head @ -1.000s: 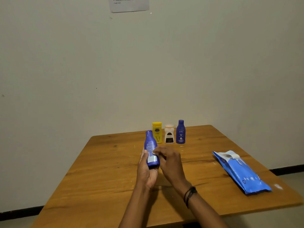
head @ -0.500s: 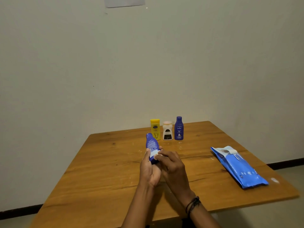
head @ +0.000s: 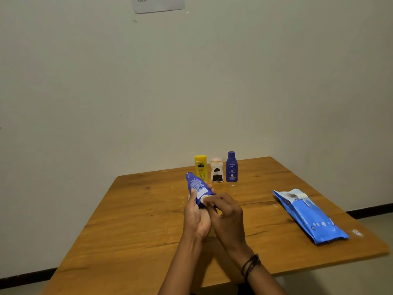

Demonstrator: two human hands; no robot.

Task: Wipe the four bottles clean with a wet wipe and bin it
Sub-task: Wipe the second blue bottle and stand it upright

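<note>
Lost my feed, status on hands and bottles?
Left hand gripping blue bottle. Right hand pressing wipe on it. Three bottles waiting. Nothing obstructing.

The table [head: 131, 220] stands against the wall [head: 85, 81], and it serves as the landmark here. At its far edge, near the middle, three bottles stand upright in a row: one on the left [head: 201, 168], one in the middle [head: 217, 170] and one on the right [head: 231, 167], close beside each other. Just nearer than that row, above the table's centre, a fourth bottle [head: 196, 186] is tilted, cap end toward the wall, held in the left hand [head: 196, 218]. The right hand [head: 228, 218] is just right of it, pressing a wipe [head: 206, 198] to the bottle. A pack of wipes [head: 312, 218] lies flat on the table's right side, well apart from the bottles. A sheet of paper [head: 158, 4] hangs on the wall high above the table.
</note>
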